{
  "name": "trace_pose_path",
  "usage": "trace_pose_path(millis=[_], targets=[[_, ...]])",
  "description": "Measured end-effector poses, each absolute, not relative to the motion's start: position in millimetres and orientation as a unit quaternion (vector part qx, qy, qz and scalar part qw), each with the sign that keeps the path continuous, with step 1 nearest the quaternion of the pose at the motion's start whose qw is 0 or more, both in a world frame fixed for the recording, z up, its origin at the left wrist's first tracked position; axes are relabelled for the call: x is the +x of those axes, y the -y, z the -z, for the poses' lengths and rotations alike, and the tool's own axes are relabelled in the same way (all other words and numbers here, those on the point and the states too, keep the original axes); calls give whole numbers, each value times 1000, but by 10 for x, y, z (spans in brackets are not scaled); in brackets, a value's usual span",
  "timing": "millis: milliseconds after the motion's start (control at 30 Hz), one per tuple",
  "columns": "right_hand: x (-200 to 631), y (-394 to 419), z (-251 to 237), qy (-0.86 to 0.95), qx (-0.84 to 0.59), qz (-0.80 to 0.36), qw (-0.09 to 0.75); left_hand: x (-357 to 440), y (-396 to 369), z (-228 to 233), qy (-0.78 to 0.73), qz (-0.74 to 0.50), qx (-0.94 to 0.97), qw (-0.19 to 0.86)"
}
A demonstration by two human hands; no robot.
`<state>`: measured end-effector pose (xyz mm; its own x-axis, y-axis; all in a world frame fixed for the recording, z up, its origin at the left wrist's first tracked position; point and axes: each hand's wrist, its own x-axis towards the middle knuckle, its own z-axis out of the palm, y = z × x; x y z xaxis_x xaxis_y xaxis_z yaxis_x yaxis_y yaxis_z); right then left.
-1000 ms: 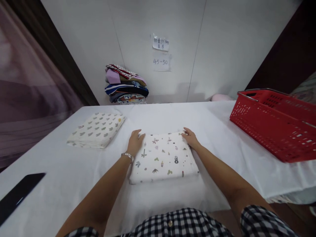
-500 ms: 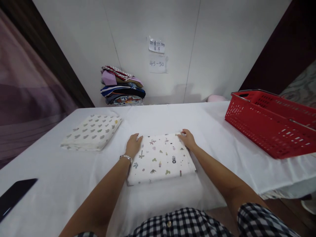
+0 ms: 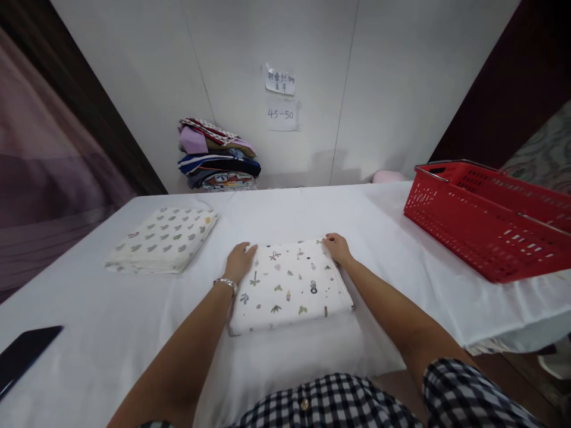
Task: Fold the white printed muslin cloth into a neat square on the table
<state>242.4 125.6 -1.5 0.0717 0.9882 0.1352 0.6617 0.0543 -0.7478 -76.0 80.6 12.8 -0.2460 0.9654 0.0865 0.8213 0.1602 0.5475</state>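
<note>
A white-covered table [image 3: 392,238] is filling the view, its near edge lying at the person's waist and its right corner dropping off below a red basket [image 3: 486,220], which is overhanging that side. Bare cloth is lying open between the basket and the folded printed cloth [image 3: 288,285] sitting at centre near the front edge. A second folded cloth [image 3: 163,239] is lying well apart at left, a dark flat object [image 3: 22,356] at the far-left edge. A stack of fabrics [image 3: 218,156] is resting against the wall. The left hand [image 3: 239,261] and right hand [image 3: 338,248] are pressing flat, fingers spread, on the centre cloth's far corners, holding nothing. A wall note [image 3: 282,115] is reading "45-50"; the note above [image 3: 280,81] is illegible.
</note>
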Motion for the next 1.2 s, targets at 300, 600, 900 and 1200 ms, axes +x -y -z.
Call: trace_pose_path(millis=[300, 600, 900, 1200], targets=[[2411, -1261, -67, 615, -702, -226, 279, -757, -805, -147, -755, -248, 585, 162], [2382, -1204, -63, 633, -691, -199, 288, -743, -794, -156, -754, -251, 585, 162], [2417, -1281, 29, 625, -678, -205, 328, -755, -811, -177, -761, -239, 578, 173], [2413, -1292, -1, 605, -701, -222, 305, -774, -809, -201, -761, -246, 569, 190]])
